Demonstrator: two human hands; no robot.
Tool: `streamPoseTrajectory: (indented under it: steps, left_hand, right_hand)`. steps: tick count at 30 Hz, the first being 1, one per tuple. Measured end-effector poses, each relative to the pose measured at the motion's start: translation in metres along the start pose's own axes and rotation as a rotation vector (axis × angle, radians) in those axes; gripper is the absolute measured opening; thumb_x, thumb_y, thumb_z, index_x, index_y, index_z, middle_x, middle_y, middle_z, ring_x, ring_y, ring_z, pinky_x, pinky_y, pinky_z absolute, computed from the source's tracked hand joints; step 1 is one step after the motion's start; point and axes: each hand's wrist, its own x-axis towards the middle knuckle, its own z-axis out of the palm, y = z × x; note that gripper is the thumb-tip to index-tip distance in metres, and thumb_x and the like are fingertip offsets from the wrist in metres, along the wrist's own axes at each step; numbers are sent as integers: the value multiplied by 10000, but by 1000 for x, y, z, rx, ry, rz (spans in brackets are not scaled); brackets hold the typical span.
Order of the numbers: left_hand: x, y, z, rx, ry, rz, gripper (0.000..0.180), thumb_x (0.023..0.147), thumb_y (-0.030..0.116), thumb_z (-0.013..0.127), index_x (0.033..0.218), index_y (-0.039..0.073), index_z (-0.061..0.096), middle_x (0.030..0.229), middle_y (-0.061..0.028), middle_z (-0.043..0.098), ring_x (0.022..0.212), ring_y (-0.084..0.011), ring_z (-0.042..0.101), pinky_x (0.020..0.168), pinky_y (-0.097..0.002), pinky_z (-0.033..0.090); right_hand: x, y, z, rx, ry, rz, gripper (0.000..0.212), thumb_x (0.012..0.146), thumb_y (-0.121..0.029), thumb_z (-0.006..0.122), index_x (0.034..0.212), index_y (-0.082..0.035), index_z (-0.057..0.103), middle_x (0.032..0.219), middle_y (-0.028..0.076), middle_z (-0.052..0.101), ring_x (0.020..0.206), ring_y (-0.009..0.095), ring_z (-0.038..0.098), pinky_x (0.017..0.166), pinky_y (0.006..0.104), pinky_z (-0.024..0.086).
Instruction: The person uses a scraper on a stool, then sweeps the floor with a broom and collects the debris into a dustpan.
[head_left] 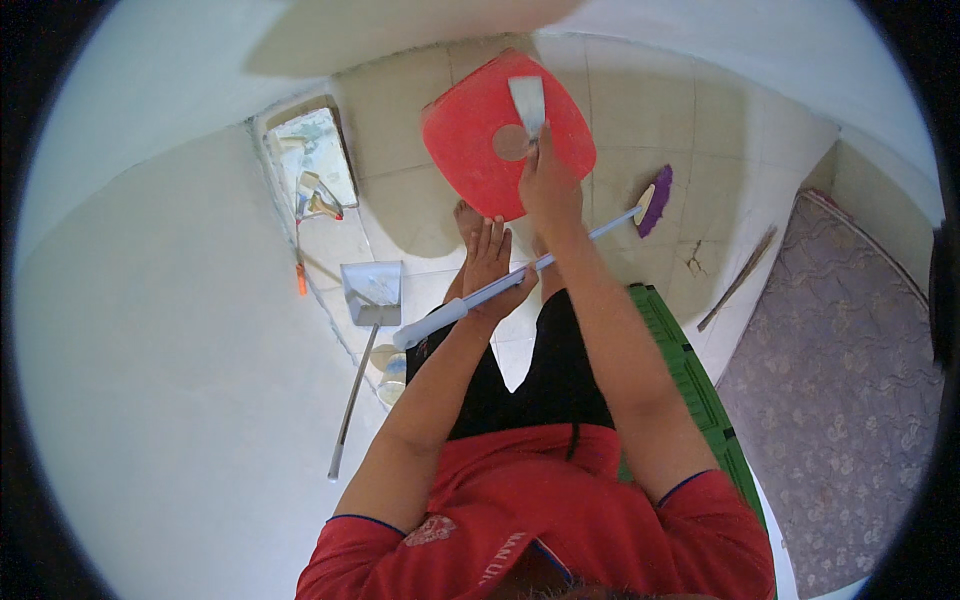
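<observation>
A scraper with a broad pale blade is in my right hand, its fingers closed round the handle. The blade lies over a red plastic stool top with a round hole. My left hand has its fingers stretched toward the stool's near edge, touching or almost touching it. A broom with a pale handle and purple bristles slants across that hand, caught between thumb and palm. The broom passes beneath my right forearm.
On the left stand a long-handled dustpan, a stained white board with brushes, and an orange-handled tool. A green plastic crate is beside my right leg. Farther right are a thin stick bundle and a patterned mattress. White walls enclose the tiles.
</observation>
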Motion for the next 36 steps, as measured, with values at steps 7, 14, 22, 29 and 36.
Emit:
streamPoseTrajectory:
  steps: [7,14,22,29,36]
  left_hand:
    - [0,2,-2,-22,61,7,693,833,420,539,1259,-126,509,1475,-272,325,1410,-388,261,1150,-516,195]
    - [4,3,-3,-32,24,51,677,839,361,560,1281,-143,464,1490,-280,277,1425,-461,150,1119,-569,219]
    - [0,0,1,-8,120,43,658,822,385,564,1233,-128,522,1450,-291,349,1389,-406,295,1133,-524,228]
    - [1,0,-5,-143,127,68,646,802,310,628,1247,-135,479,1440,-326,322,1404,-486,194,1113,-533,259]
    - [-5,7,0,-163,243,-16,639,802,379,639,1191,-115,525,1199,-319,500,1111,-463,499,1003,-530,391]
  right_hand:
    - [-42,69,-41,-283,-153,-6,464,975,-300,436,1410,-140,424,753,223,654,693,398,653,625,523,508]
    - [2,72,-51,-332,-47,-141,471,960,-299,467,1422,-224,417,731,195,649,687,383,652,625,517,505]
    - [-7,109,-128,-631,-501,-269,450,957,-292,478,1406,-284,443,815,158,669,762,348,664,679,475,521]
    - [-3,57,-56,-542,-586,-528,442,963,-285,480,1404,-278,452,896,118,676,803,305,668,700,435,529]
    - [21,67,-95,-730,-633,-548,439,950,-222,487,1388,-221,476,853,134,665,806,296,673,685,432,541]
